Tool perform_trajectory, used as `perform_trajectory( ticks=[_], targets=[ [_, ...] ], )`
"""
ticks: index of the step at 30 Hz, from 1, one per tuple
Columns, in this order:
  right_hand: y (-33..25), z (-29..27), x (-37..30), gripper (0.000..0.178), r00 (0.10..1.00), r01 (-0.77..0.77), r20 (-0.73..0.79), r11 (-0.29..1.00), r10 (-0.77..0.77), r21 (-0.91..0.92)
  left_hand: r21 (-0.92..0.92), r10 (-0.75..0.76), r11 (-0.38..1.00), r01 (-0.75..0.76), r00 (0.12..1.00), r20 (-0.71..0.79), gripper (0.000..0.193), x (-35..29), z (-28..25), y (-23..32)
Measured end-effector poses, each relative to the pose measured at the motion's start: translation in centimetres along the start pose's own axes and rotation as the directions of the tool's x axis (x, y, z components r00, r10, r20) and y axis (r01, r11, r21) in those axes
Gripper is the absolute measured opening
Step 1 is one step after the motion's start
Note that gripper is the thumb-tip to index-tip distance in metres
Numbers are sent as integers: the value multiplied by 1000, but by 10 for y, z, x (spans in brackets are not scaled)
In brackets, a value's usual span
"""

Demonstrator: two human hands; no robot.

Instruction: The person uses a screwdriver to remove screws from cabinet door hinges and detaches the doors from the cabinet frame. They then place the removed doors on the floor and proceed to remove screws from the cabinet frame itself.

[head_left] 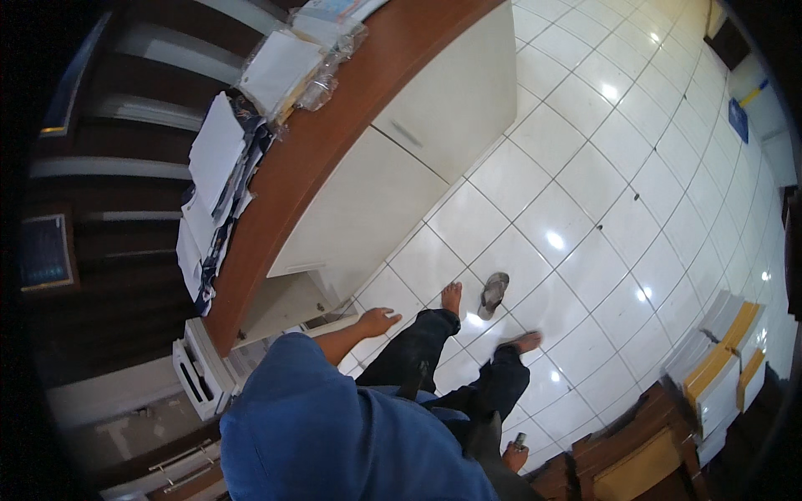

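My left hand (378,321) hangs in the air beside the white cabinet (368,200), fingers loosely stretched and nothing in them. Close to it, the cabinet's lower compartment (284,305) stands open below the wooden top. Low in the picture, my right hand (515,456) is closed around a small dark grey object (520,439); only its end shows, so its kind is unclear. A wooden chair or table piece (601,438) stands near that hand. By my bare feet lies a single grey sandal (494,295) on the floor.
Stacks of papers (219,154) and plastic-wrapped packs (284,71) lie along the brown countertop (334,117). White and yellow stacked boxes or papers (725,359) stand at the right. White tiles (576,142) cover the floor. A white box-like device (200,376) is at the left.
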State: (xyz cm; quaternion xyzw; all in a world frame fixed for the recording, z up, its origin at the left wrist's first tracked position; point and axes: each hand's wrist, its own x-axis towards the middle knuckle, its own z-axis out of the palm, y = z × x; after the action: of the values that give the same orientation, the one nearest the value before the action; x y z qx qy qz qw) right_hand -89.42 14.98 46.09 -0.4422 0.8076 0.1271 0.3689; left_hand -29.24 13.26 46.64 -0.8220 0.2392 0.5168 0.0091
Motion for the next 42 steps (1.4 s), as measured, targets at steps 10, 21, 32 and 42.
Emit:
perform_trajectory(
  ticks=[10, 21, 32, 42],
  targets=[
    [-80, -126, 244, 46, 979, 168, 87, 973, -183, 158, -160, -362, 926, 342, 925, -120, 69, -139, 32, 65],
    [-93, -251, 392, 45, 932, 357, 94, 932, -351, -58, -362, -247, 910, 202, 966, -82, 69, -198, 135, 159],
    [-216, -328, 386, 46, 790, 608, 62, 793, -610, 48, -420, -195, 907, 19, 905, -379, 62, -166, 131, 196],
    [-182, -350, 401, 30, 791, 611, -21, 791, -611, -3, -292, -173, 953, 85, 942, -289, 65, -199, 155, 197]
  ],
)
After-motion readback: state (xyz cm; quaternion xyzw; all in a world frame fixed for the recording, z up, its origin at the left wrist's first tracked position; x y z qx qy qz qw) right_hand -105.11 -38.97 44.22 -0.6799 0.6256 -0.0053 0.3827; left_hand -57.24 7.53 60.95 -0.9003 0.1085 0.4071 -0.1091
